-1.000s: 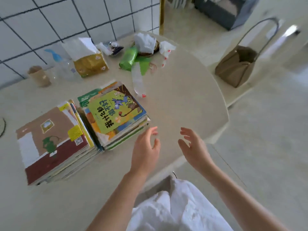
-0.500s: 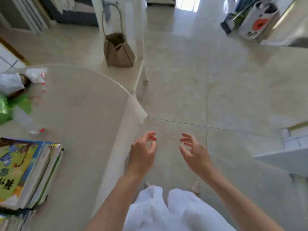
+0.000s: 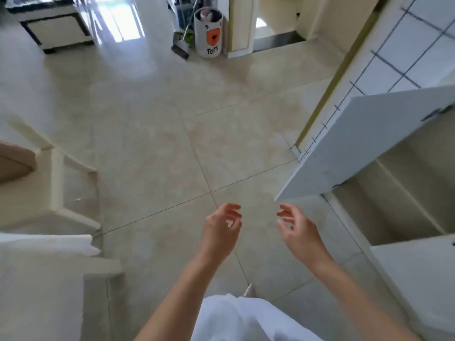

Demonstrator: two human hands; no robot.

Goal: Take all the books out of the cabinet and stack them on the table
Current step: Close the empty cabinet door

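A: Cabinet [image 3: 403, 193] on the right, its white door [image 3: 364, 143] swung open over the tiled floor [image 3: 152, 143], shelves in view bare.

B: And the hands?

A: Left hand [image 3: 219, 232] and right hand [image 3: 299, 232], both empty, fingers loosely curled, hovering apart near that door.

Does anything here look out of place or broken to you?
Little stands out. The white cabinet door hangs open over the beige tiled floor, showing pale shelves with no books visible on them. Both the left hand and right hand are empty. No spill or damage shows.
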